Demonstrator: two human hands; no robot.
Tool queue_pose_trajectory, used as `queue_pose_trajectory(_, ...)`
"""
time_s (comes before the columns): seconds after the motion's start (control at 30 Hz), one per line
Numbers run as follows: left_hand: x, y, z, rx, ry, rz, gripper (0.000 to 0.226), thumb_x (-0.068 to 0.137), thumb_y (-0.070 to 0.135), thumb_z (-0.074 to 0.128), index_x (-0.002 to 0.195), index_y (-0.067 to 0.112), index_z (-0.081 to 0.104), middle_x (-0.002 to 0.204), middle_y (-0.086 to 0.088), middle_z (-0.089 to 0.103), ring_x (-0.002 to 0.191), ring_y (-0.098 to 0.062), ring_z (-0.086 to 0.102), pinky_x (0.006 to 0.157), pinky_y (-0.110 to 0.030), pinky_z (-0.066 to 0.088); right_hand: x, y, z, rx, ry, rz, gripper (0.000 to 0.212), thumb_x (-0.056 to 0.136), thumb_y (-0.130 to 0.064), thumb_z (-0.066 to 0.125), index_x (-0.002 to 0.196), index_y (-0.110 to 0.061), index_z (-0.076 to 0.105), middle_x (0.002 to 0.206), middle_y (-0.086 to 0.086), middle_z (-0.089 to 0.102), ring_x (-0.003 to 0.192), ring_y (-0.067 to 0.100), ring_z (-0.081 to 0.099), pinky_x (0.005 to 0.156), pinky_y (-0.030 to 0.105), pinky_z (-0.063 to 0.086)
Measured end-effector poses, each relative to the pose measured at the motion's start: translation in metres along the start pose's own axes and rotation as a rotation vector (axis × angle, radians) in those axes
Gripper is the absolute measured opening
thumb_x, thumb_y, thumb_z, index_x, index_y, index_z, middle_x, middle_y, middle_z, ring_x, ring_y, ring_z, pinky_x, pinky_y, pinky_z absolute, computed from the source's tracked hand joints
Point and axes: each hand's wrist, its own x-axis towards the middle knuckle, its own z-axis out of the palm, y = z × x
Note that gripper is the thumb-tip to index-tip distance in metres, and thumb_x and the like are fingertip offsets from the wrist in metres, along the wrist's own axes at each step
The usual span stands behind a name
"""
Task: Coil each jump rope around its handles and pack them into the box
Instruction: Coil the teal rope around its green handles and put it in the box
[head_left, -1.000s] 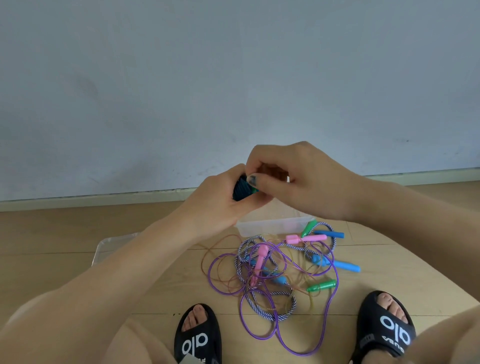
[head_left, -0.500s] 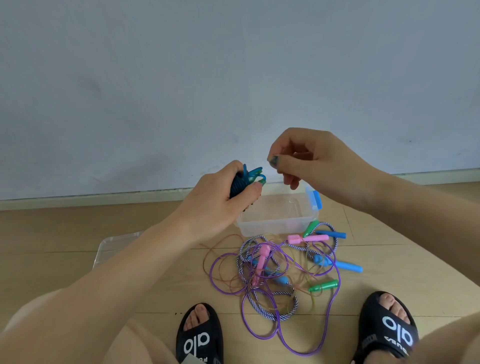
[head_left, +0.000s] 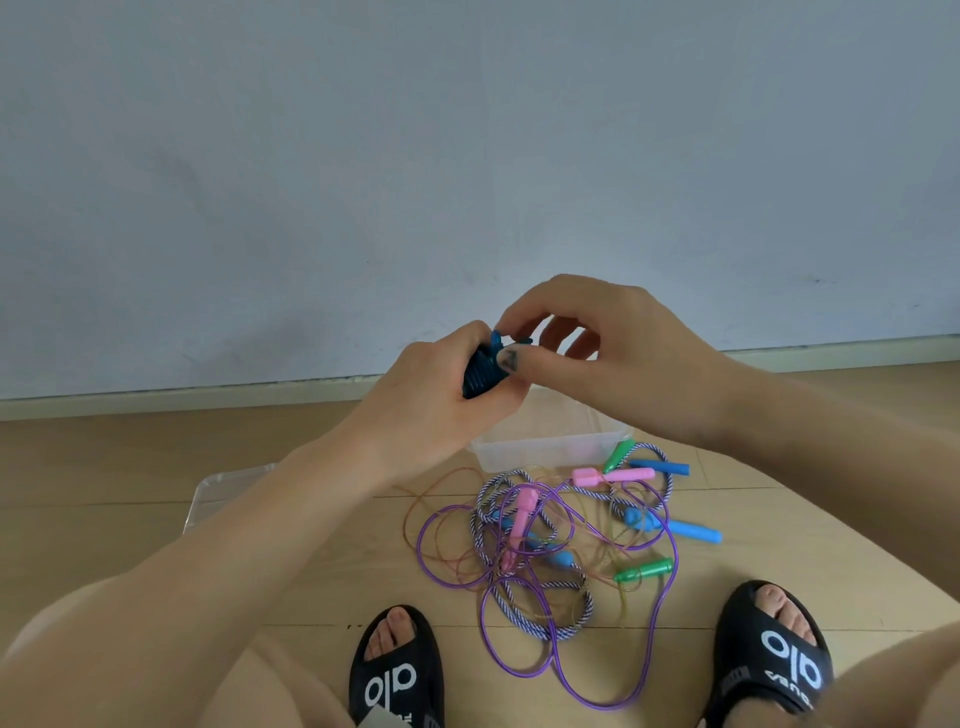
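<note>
My left hand (head_left: 441, 400) grips a tightly coiled dark blue jump rope (head_left: 480, 376) above the floor. My right hand (head_left: 597, 343) pinches the loose blue rope end at the top of that coil with thumb and forefinger. Below them stands the clear plastic box (head_left: 550, 452), partly hidden by my hands. In front of the box lies a tangle of jump ropes (head_left: 550, 545): a purple cord, a blue-white striped rope, thin orange cord, with pink (head_left: 613, 475), light blue (head_left: 675, 527) and green (head_left: 644, 570) handles.
A clear lid (head_left: 223, 493) lies on the wooden floor at the left, partly behind my left forearm. My two feet in black sandals (head_left: 397, 675) (head_left: 774, 654) frame the rope pile. A grey wall with a skirting board closes off the back.
My right hand drew away from the coil to the right, then came back and now pinches the rope end at its top. The left hand kept hold of the coil.
</note>
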Motion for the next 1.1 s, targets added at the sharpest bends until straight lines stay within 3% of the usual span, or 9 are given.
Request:
queue_pose_trajectory(0.07,0.000,0.000,-0.001,0.055,0.013,0.020,0.019,0.087,0.041,0.061,0.082,0.028,0.049,0.059,0.009,0.051,0.050,-0.009,0.044,0.046,-0.019,0.033,0.000,-0.002,0.005,-0.028,0.044,-0.024,0.011,0.087,-0.033,0.069,0.096,-0.027,0.069,0.094,-0.009,0.064,0.083,0.009,0.062,0.068,0.014,0.045)
queue_pose_trajectory(0.13,0.000,0.001,0.000,0.092,0.023,0.024,0.022,0.086,0.043,0.060,0.082,0.025,0.049,0.060,0.007,0.051,0.051,-0.009,0.045,0.046,-0.019,0.032,0.002,-0.002,0.010,-0.039,0.079,-0.029,0.005,0.087,-0.029,0.069,0.090,-0.025,0.068,0.088,-0.009,0.063,0.080,0.010,0.060,0.068,0.011,0.041)
queue_pose_trajectory(0.27,0.001,0.001,0.001,-0.007,0.026,-0.015,0.025,0.087,0.046,0.061,0.085,0.024,0.051,0.068,-0.002,0.058,0.050,-0.014,0.051,0.049,-0.036,0.044,0.003,-0.002,0.006,0.144,0.077,0.098,0.008,0.091,-0.018,0.064,0.090,-0.021,0.072,0.086,-0.010,0.069,0.081,0.006,0.063,0.071,0.018,0.048)
queue_pose_trajectory(0.4,0.001,0.004,-0.001,-0.164,0.024,-0.061,0.024,0.089,0.040,0.061,0.091,0.017,0.054,0.070,-0.003,0.065,0.043,-0.013,0.049,0.044,-0.026,0.040,0.002,-0.008,0.003,0.391,0.076,0.213,0.012,0.093,-0.011,0.062,0.092,-0.013,0.074,0.088,-0.003,0.073,0.072,0.001,0.063,0.068,0.017,0.053)
queue_pose_trajectory(0.57,0.004,0.004,0.000,-0.108,0.094,-0.058,0.025,0.090,0.042,0.061,0.088,0.019,0.051,0.076,-0.011,0.065,0.044,-0.015,0.050,0.046,-0.032,0.043,0.002,-0.010,0.012,0.430,0.183,0.271,0.010,0.089,-0.014,0.065,0.085,-0.016,0.074,0.094,-0.003,0.069,0.072,0.011,0.059,0.068,0.026,0.048)
queue_pose_trajectory(0.63,0.005,0.003,0.000,-0.112,0.137,-0.055,0.027,0.089,0.044,0.062,0.087,0.020,0.050,0.076,-0.012,0.063,0.047,-0.019,0.049,0.047,-0.037,0.043,0.001,-0.013,0.014,0.614,0.175,0.319,0.012,0.091,-0.007,0.061,0.084,-0.008,0.070,0.084,0.005,0.067,0.067,0.014,0.057,0.060,0.028,0.046)
queue_pose_trajectory(0.77,0.004,0.004,0.001,-0.094,0.176,-0.023,0.028,0.085,0.047,0.061,0.089,0.021,0.050,0.068,-0.007,0.057,0.052,-0.024,0.050,0.049,-0.042,0.044,0.004,-0.017,0.014,0.977,0.215,0.486,0.010,0.094,-0.001,0.055,0.089,0.002,0.063,0.086,0.018,0.068,0.061,0.018,0.061,0.053,0.024,0.049)
queue_pose_trajectory(0.97,0.001,0.004,0.010,-0.029,0.214,0.025,0.022,0.088,0.040,0.065,0.092,0.025,0.050,0.061,0.005,0.048,0.053,-0.011,0.043,0.045,-0.019,0.033,0.007,-0.011,0.014,0.648,0.268,0.467,0.011,0.088,0.000,0.058,0.084,0.000,0.068,0.068,0.010,0.069,0.057,0.017,0.063,0.056,0.022,0.051)
queue_pose_trajectory(1.1,0.001,0.006,0.007,-0.002,0.245,0.078,0.019,0.089,0.037,0.065,0.091,0.025,0.049,0.064,0.006,0.049,0.053,-0.013,0.042,0.047,-0.020,0.031,0.006,-0.008,0.009,0.596,0.262,0.437,0.009,0.089,0.000,0.062,0.085,0.001,0.070,0.064,0.010,0.066,0.057,0.016,0.062,0.056,0.020,0.051)
